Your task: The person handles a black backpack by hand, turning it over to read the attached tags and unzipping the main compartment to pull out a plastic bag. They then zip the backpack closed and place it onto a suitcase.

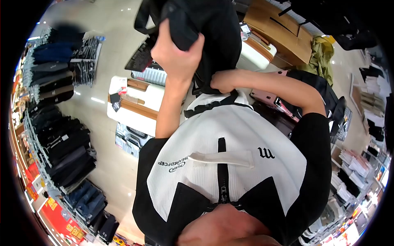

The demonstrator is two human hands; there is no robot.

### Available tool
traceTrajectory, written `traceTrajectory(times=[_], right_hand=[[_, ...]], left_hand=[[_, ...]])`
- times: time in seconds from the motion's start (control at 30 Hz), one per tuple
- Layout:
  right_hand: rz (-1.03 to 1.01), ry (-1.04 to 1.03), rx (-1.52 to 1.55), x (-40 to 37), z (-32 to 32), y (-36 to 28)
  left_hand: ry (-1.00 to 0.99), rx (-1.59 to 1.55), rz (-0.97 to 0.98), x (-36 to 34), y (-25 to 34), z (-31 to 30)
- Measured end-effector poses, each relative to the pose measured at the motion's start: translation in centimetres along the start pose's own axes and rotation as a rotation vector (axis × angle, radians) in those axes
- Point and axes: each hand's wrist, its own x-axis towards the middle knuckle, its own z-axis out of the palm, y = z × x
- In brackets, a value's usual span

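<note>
A black fabric bag (219,33), which looks like a backpack, is held up in front of my body. My left hand (178,55) is closed around a padded black part of it, thumb on one side and fingers on the other. Lower down, my right hand (223,80) is closed at the bag's near edge; its fingertips are partly hidden, and the exact part it grips does not show. Just below the bag is the hem of my white and black shirt (262,127).
White suitcases with brown trim (141,112) stand at the left and beyond the bag. A silver suitcase (150,76), a pink case (264,98), a cardboard box (283,30) and olive fabric (322,55) are close by. Clothes racks (61,139) line both sides.
</note>
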Motion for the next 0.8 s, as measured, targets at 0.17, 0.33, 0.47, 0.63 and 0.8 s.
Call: traceTrajectory(times=[0.17,0.33,0.47,0.63,0.8], right_hand=[[0.281,-0.003,0.148,5.8,1.7,3.4],[0.512,0.249,0.383,8.5,2.0,0.9],[0.279,0.389,0.341,4.2,-0.3,-5.7],[-0.465,0.758,0.743,-10.3,-6.5,-9.8],[-0.334,1.306,1.089,-18.7,-5.6,-2.4]], left_hand=[[-0.127,-0.061,-0.006,-2.7,1.5,-0.1],[-0.29,-0.18,0.005,-3.6,-0.1,-0.4],[0.062,-0.464,-0.406,-1.6,-5.4,-1.0],[0.063,-1.026,-0.735,0.8,-10.3,-5.4],[0.043,-0.973,-0.729,0.5,-9.8,-8.1]])
